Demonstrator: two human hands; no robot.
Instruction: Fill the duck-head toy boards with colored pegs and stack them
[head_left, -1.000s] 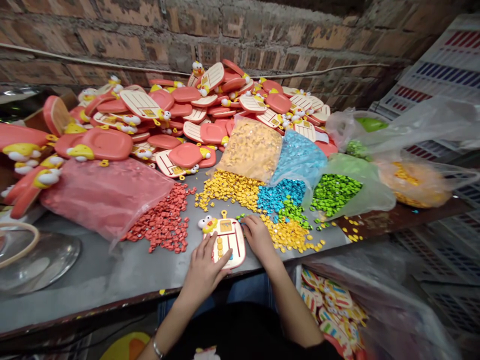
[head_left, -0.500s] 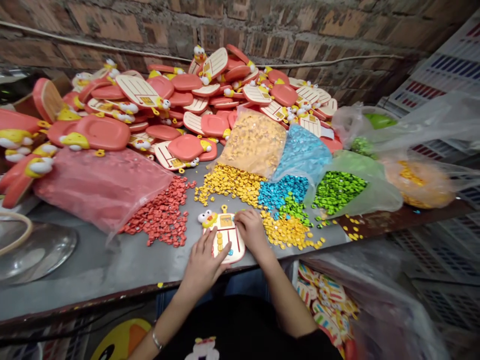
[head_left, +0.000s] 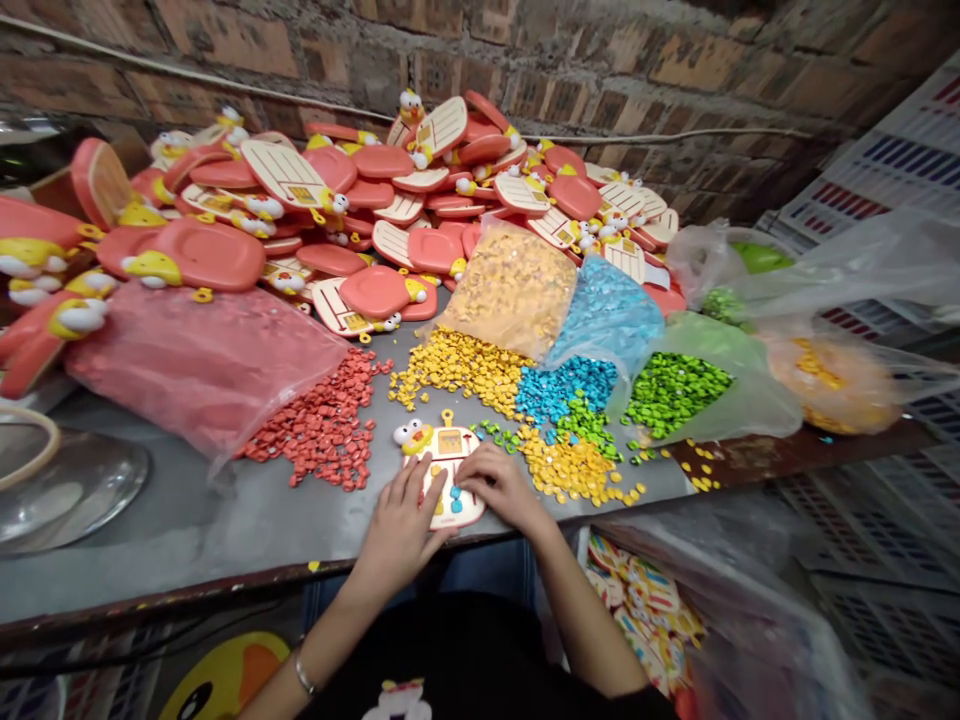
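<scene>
The left hand (head_left: 397, 525) lies spread on the board (head_left: 454, 480); the right hand (head_left: 502, 485) bends to it, fingertips nearly closed, holding unclear.

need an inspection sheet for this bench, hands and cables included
surface: grey tabletop, with loose pieces lying across it
things: small board with blue pieces; red pieces, yellow pieces, blue heap and green pieces by open bags
clutter: piled red-backed boards behind; stray yellow pieces at right
left hand: resting on the small board
right hand: fingers at the board's blue pieces; grip unclear
cables: pale cord along the wall
surroundings: brick wall; more boards below, at right
</scene>
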